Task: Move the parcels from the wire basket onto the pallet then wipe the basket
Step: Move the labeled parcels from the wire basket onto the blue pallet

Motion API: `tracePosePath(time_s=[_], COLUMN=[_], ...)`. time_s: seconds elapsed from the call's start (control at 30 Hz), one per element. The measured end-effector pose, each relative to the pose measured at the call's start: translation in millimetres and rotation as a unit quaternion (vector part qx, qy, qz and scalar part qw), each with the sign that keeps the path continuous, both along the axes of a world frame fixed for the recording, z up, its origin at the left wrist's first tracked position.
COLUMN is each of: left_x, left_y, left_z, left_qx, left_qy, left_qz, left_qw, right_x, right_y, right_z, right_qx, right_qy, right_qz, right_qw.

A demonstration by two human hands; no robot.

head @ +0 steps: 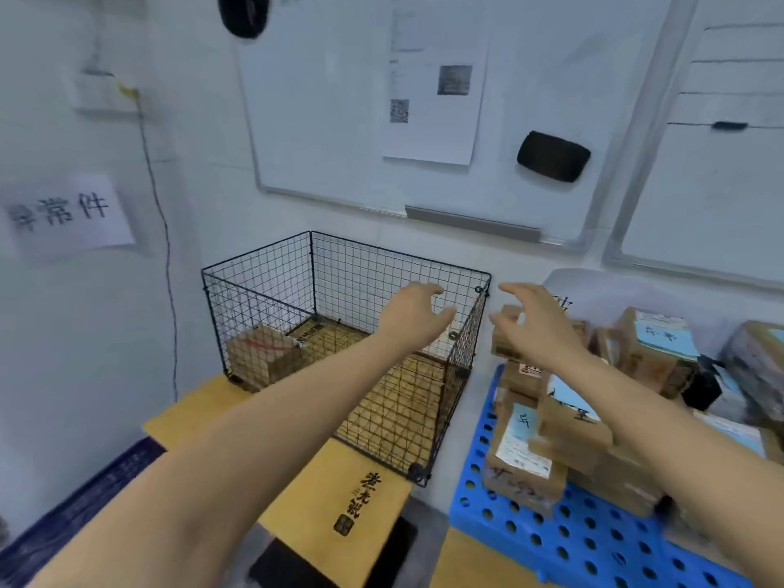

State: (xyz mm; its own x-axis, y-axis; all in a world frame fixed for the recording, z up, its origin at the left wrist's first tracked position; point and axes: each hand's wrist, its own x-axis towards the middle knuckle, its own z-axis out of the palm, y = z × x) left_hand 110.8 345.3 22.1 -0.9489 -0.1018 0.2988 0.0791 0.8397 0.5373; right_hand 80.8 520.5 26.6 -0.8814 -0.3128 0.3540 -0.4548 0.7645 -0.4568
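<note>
A black wire basket [271, 265] stands on a yellow cardboard box [365, 494] against the wall. Inside it, at the far left, sits a brown parcel [263, 354], with a flat parcel [312, 328] behind it. My left hand [413, 314] hovers over the basket's right side, fingers apart and holding nothing. My right hand [532, 320] is just right of the basket, above the stack of brown parcels [547, 435] on the blue perforated pallet [572, 541], fingers spread and empty.
More parcels with blue labels [653, 345] lie at the right near the wall. Whiteboards [339, 99] hang on the wall behind, with a black eraser [553, 157]. A cable [163, 231] runs down the left wall beside a paper sign [63, 216].
</note>
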Motion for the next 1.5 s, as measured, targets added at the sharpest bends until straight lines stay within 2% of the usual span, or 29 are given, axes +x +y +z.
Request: tracePosePath(time_s=[0.3,0.4,0.5,0.67,0.83,1.07,1.23,1.37,1.5], left_x=[-21,-35,-50,-78,-112,-158,-203,-240,-263], left_y=[-149,-190,-226,-284,-327,-359,-374,-395,-400], left_z=[4,0,-5,-18,-30,-61,-73,-92,-122], left_qx=[-0.064,-0.096,-0.088,-0.058,-0.041,-0.064,-0.05,-0.04,-0.128], left_qy=[-0.061,-0.093,-0.139,-0.204,-0.254,-0.363,-0.462,-0.513,-0.563], left_qz=[0.022,0.014,0.019,0.036,0.042,0.02,0.004,-0.015,-0.05], left_qw=[0.996,0.991,0.986,0.977,0.965,0.929,0.885,0.857,0.815], right_x=[-29,-36,-45,-74,-113,-155,-180,-199,-215], right_y=[-148,-184,-215,-255,-292,-352,-381,-396,-407], right_z=[-4,-9,-11,-24,-33,-74,-117,-150,-180], right_qx=[0.003,0.003,0.005,0.072,0.142,0.188,0.211,0.182,0.107], right_qy=[-0.016,-0.048,-0.085,-0.125,-0.111,-0.15,-0.216,-0.311,-0.44], right_qz=[0.039,0.037,0.045,0.075,0.129,0.215,0.229,0.209,0.15], right_qw=[0.999,0.998,0.995,0.987,0.975,0.947,0.925,0.909,0.879])
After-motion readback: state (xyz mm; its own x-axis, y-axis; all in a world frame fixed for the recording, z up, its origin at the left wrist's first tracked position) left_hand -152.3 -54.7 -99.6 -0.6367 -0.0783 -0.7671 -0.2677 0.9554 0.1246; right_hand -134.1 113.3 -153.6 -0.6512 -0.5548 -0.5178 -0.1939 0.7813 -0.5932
